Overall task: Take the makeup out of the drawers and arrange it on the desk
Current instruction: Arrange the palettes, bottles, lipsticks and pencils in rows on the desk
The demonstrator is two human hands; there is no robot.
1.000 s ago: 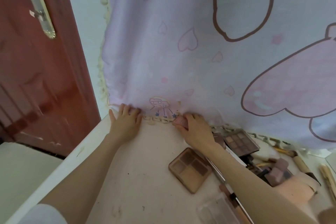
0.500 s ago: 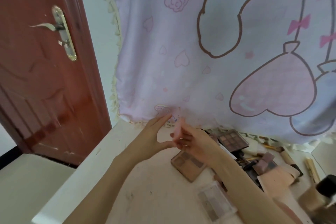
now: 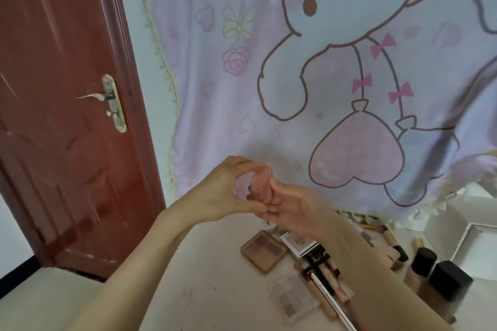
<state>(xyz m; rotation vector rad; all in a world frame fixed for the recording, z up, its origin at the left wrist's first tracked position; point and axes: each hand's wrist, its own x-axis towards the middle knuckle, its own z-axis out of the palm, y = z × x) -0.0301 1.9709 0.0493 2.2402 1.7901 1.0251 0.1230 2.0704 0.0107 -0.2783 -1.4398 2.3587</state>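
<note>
Far left: red-brown door point(image 3: 67, 115) with a metal handle point(image 3: 109, 97). Beside it, a pink cartoon cloth point(image 3: 336, 75) hangs against the wall, its lower fringe reaching the desk point(image 3: 188, 290).

Centre: both hands are raised above the desk and meet around one small pink compact point(image 3: 256, 189). The left hand point(image 3: 223, 193) curls its fingers over the compact's top and its thumb beneath, gripping it. The right hand point(image 3: 293, 209) pinches the compact's right edge between thumb and fingers. The compact is blurred; whether its lid is up cannot be told.

Below the hands, on the desk: a brown four-pan palette point(image 3: 263, 251), lying flat. Just to its right, a white-rimmed palette point(image 3: 298, 243), partly hidden by the right forearm. Nearer the viewer, a clear-lidded palette point(image 3: 294, 298) and a bundle of slim tubes and pencils point(image 3: 322, 277) running diagonally.

Right: two foundation bottles with black caps point(image 3: 441, 282) stand upright side by side, near a white tray point(image 3: 473, 239). Brushes point(image 3: 376, 228) lie along the fringe.
</note>
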